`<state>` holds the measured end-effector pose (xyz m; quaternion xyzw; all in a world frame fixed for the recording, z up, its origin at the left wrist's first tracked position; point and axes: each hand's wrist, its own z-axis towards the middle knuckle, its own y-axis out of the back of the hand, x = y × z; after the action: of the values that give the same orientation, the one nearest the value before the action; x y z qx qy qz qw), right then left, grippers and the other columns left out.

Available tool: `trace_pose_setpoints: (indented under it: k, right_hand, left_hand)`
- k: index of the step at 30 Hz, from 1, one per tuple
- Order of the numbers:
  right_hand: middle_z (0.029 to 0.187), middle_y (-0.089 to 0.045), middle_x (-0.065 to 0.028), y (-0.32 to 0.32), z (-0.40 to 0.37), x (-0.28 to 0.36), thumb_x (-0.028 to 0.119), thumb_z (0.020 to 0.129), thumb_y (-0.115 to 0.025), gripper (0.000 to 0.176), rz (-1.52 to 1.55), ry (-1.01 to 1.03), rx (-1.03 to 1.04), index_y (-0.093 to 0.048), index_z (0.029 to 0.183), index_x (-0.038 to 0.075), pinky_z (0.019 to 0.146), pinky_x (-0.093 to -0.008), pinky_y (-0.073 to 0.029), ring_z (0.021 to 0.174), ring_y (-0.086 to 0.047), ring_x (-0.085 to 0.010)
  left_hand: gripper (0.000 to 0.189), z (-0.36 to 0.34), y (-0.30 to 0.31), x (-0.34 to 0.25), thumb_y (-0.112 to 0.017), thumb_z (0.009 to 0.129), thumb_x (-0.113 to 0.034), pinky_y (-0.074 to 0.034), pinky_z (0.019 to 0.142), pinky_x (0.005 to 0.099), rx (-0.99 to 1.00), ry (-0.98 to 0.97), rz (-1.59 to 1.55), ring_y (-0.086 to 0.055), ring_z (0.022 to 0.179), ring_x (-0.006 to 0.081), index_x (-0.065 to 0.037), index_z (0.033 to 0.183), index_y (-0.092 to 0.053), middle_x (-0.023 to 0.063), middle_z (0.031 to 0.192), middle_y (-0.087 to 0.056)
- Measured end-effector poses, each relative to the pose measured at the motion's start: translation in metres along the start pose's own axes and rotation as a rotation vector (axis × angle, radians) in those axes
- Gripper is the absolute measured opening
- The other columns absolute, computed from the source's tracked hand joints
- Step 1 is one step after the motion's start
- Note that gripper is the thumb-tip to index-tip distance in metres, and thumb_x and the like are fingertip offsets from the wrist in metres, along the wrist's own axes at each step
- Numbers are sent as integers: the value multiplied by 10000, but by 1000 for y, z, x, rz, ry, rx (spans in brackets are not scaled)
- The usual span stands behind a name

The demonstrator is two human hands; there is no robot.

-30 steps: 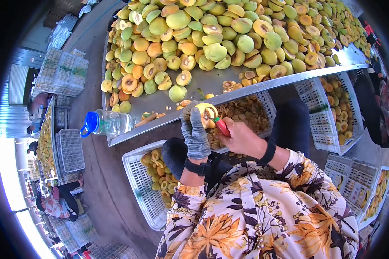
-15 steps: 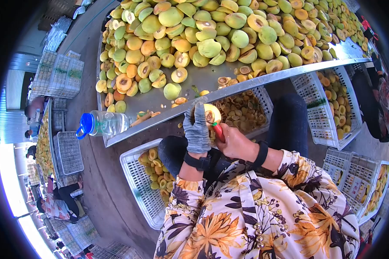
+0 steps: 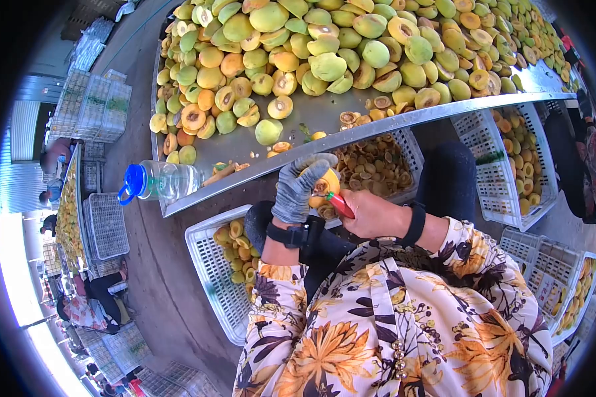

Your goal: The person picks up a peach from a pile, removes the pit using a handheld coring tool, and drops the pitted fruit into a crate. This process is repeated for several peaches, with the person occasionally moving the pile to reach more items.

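Note:
My left hand (image 3: 297,188), in a grey knit glove, is closed around a yellow peach half (image 3: 327,182) whose cut face with a brown centre points toward my right hand. My bare right hand (image 3: 377,217) grips a small red-handled knife (image 3: 340,204) with a green collar. Its tip is at the cut face, and the blade itself is hard to make out. Both hands are just in front of the metal table edge, above my lap. Beneath them, a crate (image 3: 414,155) holds brownish cut scraps.
Halved peaches (image 3: 328,66) are heaped on the metal table (image 3: 245,155). A blue-capped water bottle (image 3: 162,182) lies at its left corner. White crates of fruit stand left (image 3: 202,261) and right (image 3: 477,132) of my legs. Other people work at the far left and right.
My left fingers have curled over the peach half, where they pointed up before. Both hands have shifted slightly, and the knife has tilted more sideways.

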<state>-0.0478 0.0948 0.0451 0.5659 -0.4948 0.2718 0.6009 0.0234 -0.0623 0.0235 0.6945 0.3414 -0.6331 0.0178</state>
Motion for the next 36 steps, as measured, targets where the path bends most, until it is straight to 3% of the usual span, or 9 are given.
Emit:
trace_pose_setpoints:
  k: [9,13,16,22,27,31,33,35,36]
  right_hand:
    - [583,-434,-20,16,5,13,69,817,-512,134,1202,-540,547,-447,930,34,332,-213,-327,378,-350,-58]
    - [592,-439,-21,13,7,15,50,823,-502,116,1251,-538,580,-450,926,38,330,-217,-332,378,-363,-59]
    - [599,-426,-11,0,9,17,39,836,-508,111,504,-464,315,-460,936,47,329,-219,-331,379,-358,-53]
    - [559,-387,10,6,8,16,41,862,-484,103,1389,-588,626,-472,964,47,315,-210,-335,353,-319,-33]
    - [574,-414,-13,-2,13,2,68,863,-511,135,1605,-345,588,-484,995,55,303,-212,-325,344,-330,-39]
    - [581,-441,-37,22,5,9,68,848,-536,155,1491,-274,505,-506,999,47,322,-223,-352,351,-359,-64]
    - [615,-496,-47,32,5,1,107,837,-560,149,871,-346,404,-515,965,46,371,-260,-395,389,-435,-117]
    - [629,-529,-69,31,1,-27,128,820,-583,148,489,-355,345,-524,925,43,402,-296,-422,412,-488,-172]
    - [658,-554,-104,25,-5,-54,152,792,-609,166,-86,-137,182,-526,878,36,462,-333,-441,489,-529,-239]
  left_hand:
    - [269,1,-7,5,-623,797,-195,-527,657,309,-93,-24,-80,-633,725,224,23,953,-607,149,828,-641]
    - [275,0,-9,4,-618,801,-194,-528,655,303,-66,-25,-191,-633,736,224,24,969,-598,147,877,-637]
    - [271,1,-6,12,-625,797,-177,-529,658,301,-193,33,-272,-631,743,225,22,978,-593,134,899,-632]
    - [186,1,-7,1,-644,793,-108,-481,728,237,-213,-269,198,-594,779,127,10,937,-649,71,893,-644]
    - [330,5,-14,3,-595,834,-315,-503,641,279,-210,170,-413,-598,736,175,-71,1051,-547,57,888,-607]
    - [361,-7,0,2,-633,803,-331,-508,641,286,-373,130,-500,-587,814,168,-90,1058,-549,17,942,-593]
    - [407,-26,34,-2,-641,794,-339,-529,597,347,-430,14,-441,-610,766,209,-61,1074,-539,68,950,-595]
    - [493,-64,93,-7,-661,678,16,-514,775,326,-337,-347,910,-602,922,245,-89,1138,-519,115,1055,-594]
    - [391,-78,106,-27,-680,709,-60,-501,784,316,-237,-534,1270,-607,922,258,-88,1084,-575,120,1011,-612]
